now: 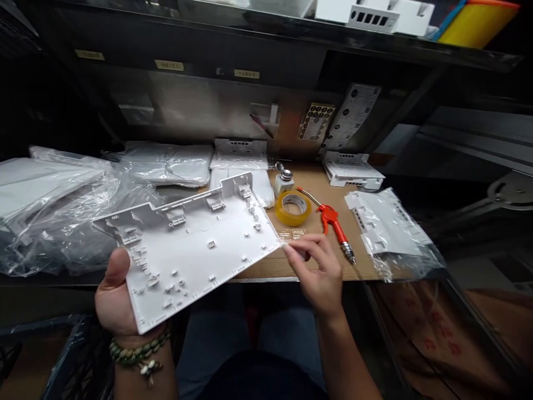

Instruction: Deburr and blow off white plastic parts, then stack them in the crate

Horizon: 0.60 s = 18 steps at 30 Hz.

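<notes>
A white plastic housing [195, 244] is tilted above the table's front edge, its inner side with clips and small posts facing me. My left hand [114, 294] grips it at the lower left, thumb up along the short side and the other fingers hidden beneath. At the right corner my right hand [318, 266] has thumb and fingers pinched together, touching the housing's edge. A whitish bit shows at those fingertips; I cannot tell if it is separate from the housing. Behind lie a roll of yellow tape [293, 209], a red air blow gun [333, 222] and a small pump bottle [284, 181].
Plastic-wrapped white parts [70, 205] are heaped at the left, with more bagged panels [166, 161] at the back. White housings [353, 169] are stacked at the back right, near a bagged housing [393, 228]. A shelf [250, 28] overhangs the cardboard-covered table [266, 269].
</notes>
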Tool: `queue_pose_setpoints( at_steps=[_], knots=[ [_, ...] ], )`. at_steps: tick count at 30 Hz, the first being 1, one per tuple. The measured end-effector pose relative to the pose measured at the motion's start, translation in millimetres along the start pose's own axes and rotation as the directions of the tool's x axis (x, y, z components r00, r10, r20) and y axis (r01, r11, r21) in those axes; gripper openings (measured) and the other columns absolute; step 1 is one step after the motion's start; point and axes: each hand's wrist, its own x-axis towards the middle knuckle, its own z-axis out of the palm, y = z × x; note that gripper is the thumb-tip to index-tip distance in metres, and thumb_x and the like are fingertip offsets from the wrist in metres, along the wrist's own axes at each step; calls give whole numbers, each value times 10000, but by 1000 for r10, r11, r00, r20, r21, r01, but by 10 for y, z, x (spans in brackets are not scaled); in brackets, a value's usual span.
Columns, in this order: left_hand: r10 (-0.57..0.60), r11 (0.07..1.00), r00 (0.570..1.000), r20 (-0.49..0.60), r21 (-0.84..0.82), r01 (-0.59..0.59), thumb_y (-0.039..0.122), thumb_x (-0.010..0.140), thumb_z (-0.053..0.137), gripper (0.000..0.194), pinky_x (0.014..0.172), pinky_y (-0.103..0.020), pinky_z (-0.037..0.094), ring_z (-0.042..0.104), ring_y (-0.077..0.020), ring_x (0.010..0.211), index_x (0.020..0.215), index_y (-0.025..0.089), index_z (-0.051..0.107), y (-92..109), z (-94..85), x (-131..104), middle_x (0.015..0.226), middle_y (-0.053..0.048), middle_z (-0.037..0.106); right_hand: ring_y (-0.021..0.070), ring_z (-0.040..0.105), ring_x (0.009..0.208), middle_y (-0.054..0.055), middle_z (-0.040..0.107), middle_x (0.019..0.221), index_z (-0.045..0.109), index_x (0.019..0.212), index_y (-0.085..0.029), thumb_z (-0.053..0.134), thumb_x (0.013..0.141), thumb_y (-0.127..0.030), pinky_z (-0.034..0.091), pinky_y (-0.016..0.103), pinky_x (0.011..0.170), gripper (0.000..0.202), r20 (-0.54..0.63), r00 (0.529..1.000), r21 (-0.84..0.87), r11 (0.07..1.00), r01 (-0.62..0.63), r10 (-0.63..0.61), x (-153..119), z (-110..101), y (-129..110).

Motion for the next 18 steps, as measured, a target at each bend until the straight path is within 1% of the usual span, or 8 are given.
queue_pose_setpoints(
  at_steps=[4,7,9,13,15,16,17,18],
  knots=[
    [-17,1000,1000,21,-16,17,486,1039,184,601,1174,-546,417,614,-265,1318,1147,386,767,-21,40,-25,1219,19,774,151,617,809,39,633,937,764,987,-212,696,940,-218,526,296,722,83,37,999,-9,1000,-2,3,-59,103,-31],
    [-30,999,999,32,-37,31,489,1036,191,606,1182,-555,410,583,-267,1357,1090,396,787,-33,32,-21,1189,28,782,158,622,826,44,641,944,761,996,-216,695,939,-214,529,305,738,87,74,997,-25,999,21,-19,-73,99,31],
    [-25,999,997,68,-42,28,493,1040,174,620,1197,-534,393,562,-251,1378,1100,402,784,-51,8,-18,1172,33,787,160,622,838,46,647,950,759,990,-212,692,942,-212,525,307,745,82,92,995,-43,998,36,-32,-54,78,102],
    [-60,992,982,180,-100,79,497,1048,135,650,1247,-480,309,508,-209,1417,1128,432,776,-116,-61,-48,1163,73,781,135,585,768,28,636,902,761,954,-199,703,937,-206,494,290,690,61,-6,1000,-54,999,5,-6,85,14,202],
    [-77,973,964,254,-191,128,513,1045,142,632,1268,-466,247,455,-195,1450,1184,451,755,-146,-83,-93,1201,85,762,124,553,729,15,619,878,765,948,-200,716,929,-204,476,285,663,53,-81,997,-28,1000,-5,3,195,-15,169],
    [-87,945,951,298,-276,173,501,1049,137,624,1279,-466,203,414,-189,1474,1248,450,726,-154,-83,-122,1251,82,740,123,545,727,13,614,878,767,949,-203,719,928,-205,471,285,659,53,-111,994,-9,1000,-5,4,254,-21,130],
    [-97,893,935,341,-386,233,482,1056,127,618,1287,-474,150,363,-187,1498,1329,438,679,-157,-75,-154,1320,73,706,125,547,736,13,615,887,768,953,-208,719,929,-207,472,287,661,55,-136,991,13,1000,3,-1,313,-19,80],
    [-98,809,921,378,-509,295,469,1062,121,608,1289,-490,93,307,-191,1521,1411,421,616,-153,-58,-187,1394,60,659,128,553,752,14,618,898,768,958,-214,718,930,-210,475,289,669,57,-153,988,34,999,16,-10,370,-8,26]
  ],
)
